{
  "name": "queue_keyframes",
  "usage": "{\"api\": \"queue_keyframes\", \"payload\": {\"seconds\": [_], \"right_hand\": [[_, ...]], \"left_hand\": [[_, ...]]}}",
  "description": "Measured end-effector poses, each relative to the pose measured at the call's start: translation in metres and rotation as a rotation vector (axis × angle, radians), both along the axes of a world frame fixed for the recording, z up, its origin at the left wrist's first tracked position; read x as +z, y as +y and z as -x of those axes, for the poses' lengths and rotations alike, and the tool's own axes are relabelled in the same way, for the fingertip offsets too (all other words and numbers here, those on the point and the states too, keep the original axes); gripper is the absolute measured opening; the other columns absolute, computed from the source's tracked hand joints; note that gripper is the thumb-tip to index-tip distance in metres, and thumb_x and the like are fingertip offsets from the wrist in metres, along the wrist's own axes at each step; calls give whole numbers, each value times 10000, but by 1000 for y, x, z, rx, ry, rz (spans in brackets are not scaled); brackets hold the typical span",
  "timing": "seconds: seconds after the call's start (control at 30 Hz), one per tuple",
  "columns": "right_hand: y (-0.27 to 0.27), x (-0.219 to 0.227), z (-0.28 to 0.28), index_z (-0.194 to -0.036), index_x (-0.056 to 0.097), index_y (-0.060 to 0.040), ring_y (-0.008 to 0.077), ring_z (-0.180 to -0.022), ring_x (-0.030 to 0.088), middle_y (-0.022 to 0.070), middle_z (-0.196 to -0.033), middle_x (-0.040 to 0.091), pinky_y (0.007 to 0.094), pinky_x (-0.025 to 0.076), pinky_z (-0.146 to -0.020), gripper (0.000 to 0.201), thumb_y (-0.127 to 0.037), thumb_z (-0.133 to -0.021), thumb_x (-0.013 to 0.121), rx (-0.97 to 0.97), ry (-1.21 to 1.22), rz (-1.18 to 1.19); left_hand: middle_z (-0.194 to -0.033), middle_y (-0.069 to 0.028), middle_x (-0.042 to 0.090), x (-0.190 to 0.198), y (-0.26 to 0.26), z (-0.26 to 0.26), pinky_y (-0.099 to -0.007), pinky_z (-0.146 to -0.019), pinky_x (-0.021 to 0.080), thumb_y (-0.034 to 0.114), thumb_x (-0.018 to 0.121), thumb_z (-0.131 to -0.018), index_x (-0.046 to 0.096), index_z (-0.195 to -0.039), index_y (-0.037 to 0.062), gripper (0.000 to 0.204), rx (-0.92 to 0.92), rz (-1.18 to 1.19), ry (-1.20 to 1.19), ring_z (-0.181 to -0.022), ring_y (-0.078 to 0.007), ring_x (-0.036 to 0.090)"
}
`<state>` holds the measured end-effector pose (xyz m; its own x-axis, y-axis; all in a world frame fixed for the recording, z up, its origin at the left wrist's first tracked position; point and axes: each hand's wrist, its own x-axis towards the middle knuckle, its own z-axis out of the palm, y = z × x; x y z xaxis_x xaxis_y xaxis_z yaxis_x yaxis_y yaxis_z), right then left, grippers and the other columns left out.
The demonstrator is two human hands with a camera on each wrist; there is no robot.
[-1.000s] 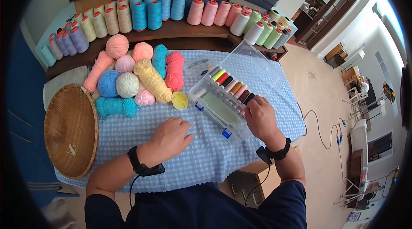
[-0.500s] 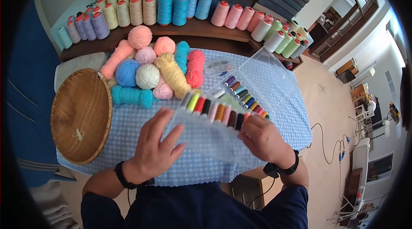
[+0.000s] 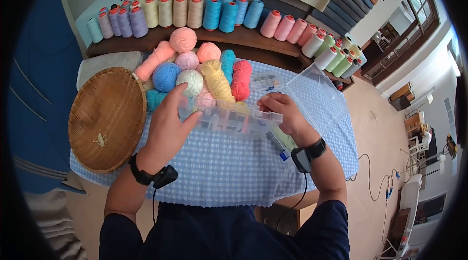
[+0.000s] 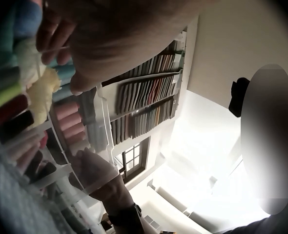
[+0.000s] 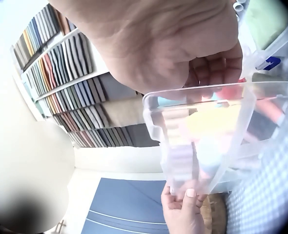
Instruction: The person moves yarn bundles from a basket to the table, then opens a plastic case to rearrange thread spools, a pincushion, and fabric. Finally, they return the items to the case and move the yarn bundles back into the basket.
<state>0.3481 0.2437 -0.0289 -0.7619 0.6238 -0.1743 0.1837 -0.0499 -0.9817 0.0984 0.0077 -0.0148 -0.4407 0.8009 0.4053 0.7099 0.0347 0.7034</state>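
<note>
A blue-and-white checked surface (image 3: pixel 219 172) fills the middle. Beyond it, at 12 o'clock, a brown shelf (image 3: pixel 243 39) carries cones (image 3: pixel 229 17) of lilac, cream, blue, pink, white and green thread. At 9 o'clock on the surface is a round woven basket (image 3: pixel 107 118). Yarn (image 3: pixel 190 83) in coral, pink, blue, white, yellow and teal is heaped at 11 o'clock. At 2 o'clock lies an open clear box (image 3: pixel 282 136), its lid (image 3: pixel 319 99) raised behind and its base partly hidden.

A clear, divided tray (image 3: pixel 226 119) is tilted above the surface, in front of the yarn, between 2 hands. The left hand (image 3: pixel 168 130) grips its left end, fingers clamped on it, thumb on the near side. The right hand (image 3: pixel 287 116) is at its right end, fingers curled; whether they clamp it cannot be told. Black bands circle both wrists. Through the tray, the left wrist view shows spools (image 4: pixel 10 108), including lime, red and black.
</note>
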Motion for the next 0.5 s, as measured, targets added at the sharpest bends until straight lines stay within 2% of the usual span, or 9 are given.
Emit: {"api": "queue_keyframes", "payload": {"seconds": [0.03, 0.07, 0.1, 0.2, 0.27, 0.3, 0.37, 0.4, 0.5], "right_hand": [[-6, -1, -3, -1083, 754, 33, 114, -882, 644, 11, -958, 713, 266, 514, -846, 285, -238, -1069, 669, -136, 31, -5], [-12, 0, -10, -1083, 754, 33, 114, -882, 644, 11, -958, 713, 266, 514, -846, 285, -238, -1069, 669, -135, 27, 0], [-18, 4, -20, -1059, 750, 29, 117, -891, 647, 19, -969, 714, 279, 516, -832, 275, -233, -1074, 669, -83, -14, -33], [-36, -2, -53, -995, 730, 8, 145, -904, 668, 44, -977, 727, 331, 531, -798, 175, -159, -1047, 714, 86, -17, -86], [-65, 14, -67, -973, 721, -12, 209, -901, 695, 75, -955, 728, 367, 549, -798, 65, -63, -984, 760, 370, -64, -526], [-76, 17, -72, -973, 721, -12, 209, -901, 695, 75, -955, 728, 367, 549, -798, 65, -63, -984, 760, 366, -64, -521], [-94, 15, -79, -970, 723, -25, 304, -938, 709, 116, -948, 713, 400, 567, -819, 87, -20, -920, 794, 358, -82, -672], [-97, 12, -85, -970, 723, -25, 304, -938, 709, 116, -948, 713, 400, 567, -819, 87, -20, -920, 794, 352, -86, -663], [-95, 6, -103, -963, 726, -20, 380, -937, 693, 141, -944, 702, 459, 566, -813, 130, -8, -864, 810, 124, -186, -952]], "left_hand": [[-1090, -186, 718, -5, 3, -2, -438, -858, 589, 106, 879, -872, 575, -1332, -8, 563, -11, -69, 34, -986, -367, 729], [-1102, -192, 715, -9, 4, -3, -441, -871, 586, 104, 874, -874, 583, -1316, -6, 541, -29, -134, 68, -1000, -378, 726], [-1102, -192, 715, -11, -1, -3, -441, -871, 586, 104, 874, -874, 583, -1316, -6, 541, -33, -126, 64, -1000, -378, 726], [-1121, -202, 713, -15, -38, 0, -468, -878, 593, 98, 866, -865, 632, -1192, 11, 411, -301, -103, 171, -1017, -404, 720], [-1105, -181, 707, -25, -66, 7, -471, -865, 600, 100, 872, -839, 668, -1056, 27, 307, -481, -95, 267, -1022, -391, 719], [-1085, -164, 702, -32, -78, 12, -470, -855, 604, 105, 880, -820, 683, -976, 35, 262, -589, -74, 301, -1027, -378, 718], [-1045, -147, 689, -38, -99, 12, -461, -840, 603, 96, 885, -785, 678, -911, 40, 248, -613, -4, 354, -1021, -366, 711], [-1006, -129, 675, -41, -109, 12, -452, -825, 602, 88, 890, -751, 673, -845, 46, 240, -630, 62, 408, -1016, -354, 704], [-952, -117, 646, -47, -132, 22, -455, -810, 595, 87, 887, -698, 655, -782, 42, 251, -612, 177, 445, -1012, -344, 686]]}}
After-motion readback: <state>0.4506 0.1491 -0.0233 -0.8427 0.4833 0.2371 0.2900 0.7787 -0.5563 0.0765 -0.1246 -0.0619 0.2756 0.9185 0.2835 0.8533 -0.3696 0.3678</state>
